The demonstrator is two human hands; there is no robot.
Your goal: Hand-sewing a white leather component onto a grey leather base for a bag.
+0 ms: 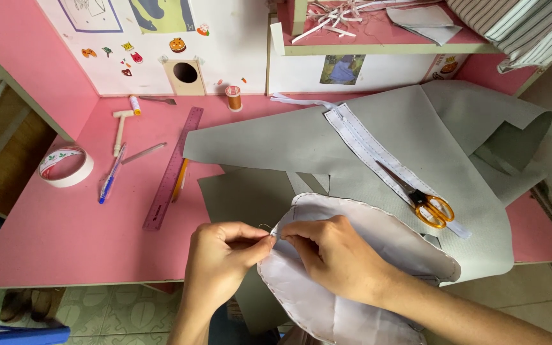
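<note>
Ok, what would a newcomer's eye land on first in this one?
Probably the two hands at bottom centre, left hand and right hand, pinching the edge of a rounded white fabric piece. Next, the orange-handled scissors lying on the grey sheet that covers the pink desk.

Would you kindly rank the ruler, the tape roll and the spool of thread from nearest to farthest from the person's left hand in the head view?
From the left hand:
1. Ruler, purple, lying just up and to the left of it.
2. Tape roll, white, far left near the table edge.
3. Spool of thread, orange, standing at the back by the wall.
</note>
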